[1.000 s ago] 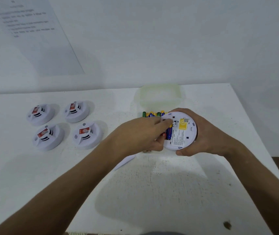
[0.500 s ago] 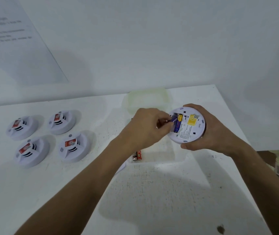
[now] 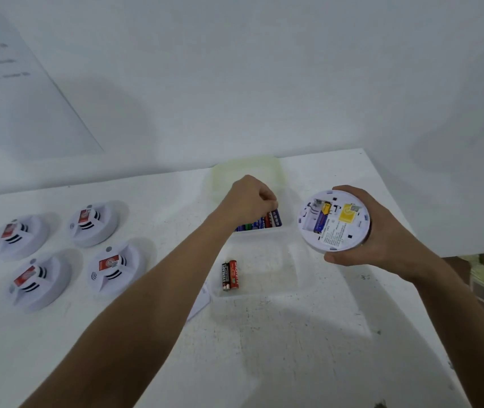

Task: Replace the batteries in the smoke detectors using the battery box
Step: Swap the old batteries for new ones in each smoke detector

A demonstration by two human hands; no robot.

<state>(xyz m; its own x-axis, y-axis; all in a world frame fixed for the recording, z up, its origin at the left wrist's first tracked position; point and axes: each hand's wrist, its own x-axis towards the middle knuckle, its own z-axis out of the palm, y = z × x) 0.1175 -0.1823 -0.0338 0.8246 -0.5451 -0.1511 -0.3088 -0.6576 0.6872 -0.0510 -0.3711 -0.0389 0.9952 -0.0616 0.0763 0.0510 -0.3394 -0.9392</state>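
Note:
My right hand (image 3: 382, 231) grips a white smoke detector (image 3: 333, 220) above the table, its back facing me. The open battery bay holds one blue battery (image 3: 321, 220), and the slot beside it is bare. My left hand (image 3: 246, 198) reaches into the far end of the clear battery box (image 3: 293, 260). Its curled fingertips pinch a battery in the row of fresh batteries (image 3: 264, 223). Two red-and-black batteries (image 3: 230, 275) lie in the box's near section.
Several white smoke detectors lie face up at the left in two rows, the nearest (image 3: 114, 267) close to my left forearm. The box's yellowish lid (image 3: 246, 175) lies behind it. A small white flat piece (image 3: 201, 301) lies left of the box. The table edge runs along the right.
My left hand has left the detector's battery bay and moved left and back into the battery box. My right hand has carried the detector to the right, away from the box.

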